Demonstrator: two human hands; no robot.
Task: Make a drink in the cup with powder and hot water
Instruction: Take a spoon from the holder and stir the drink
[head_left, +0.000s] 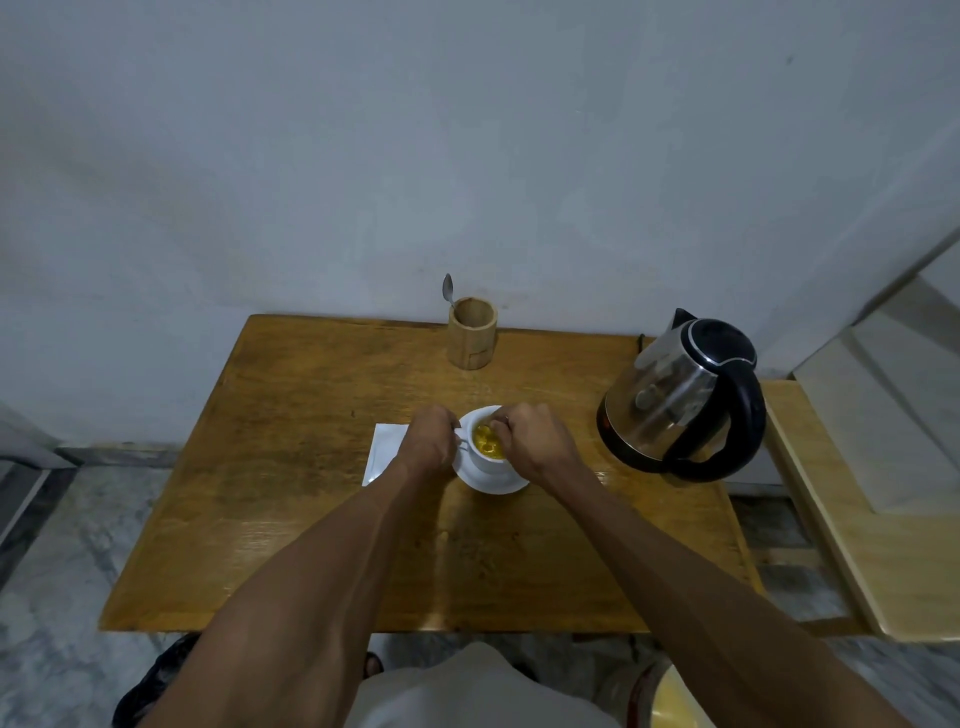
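Fingers (500, 427) of right hand (530, 439) pinched over cup (485, 457), likely on stirrer, unclear. Left hand (431, 439) closed on handle, 9 o'clock. Cup on saucer (493, 483), desk (311, 467) centre. Risk: vigorous stirring slops hot liquid; kettle (675, 395) at 3 o'clock near elbow.

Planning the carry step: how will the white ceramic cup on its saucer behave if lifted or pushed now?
The white ceramic cup holds yellow liquid near the rim, so a push or tilt would likely spill it. It sits loose on the white saucer and may slide. Being glazed ceramic, it is probably rigid, slick and breakable. The left hand at its handle should help steady it.
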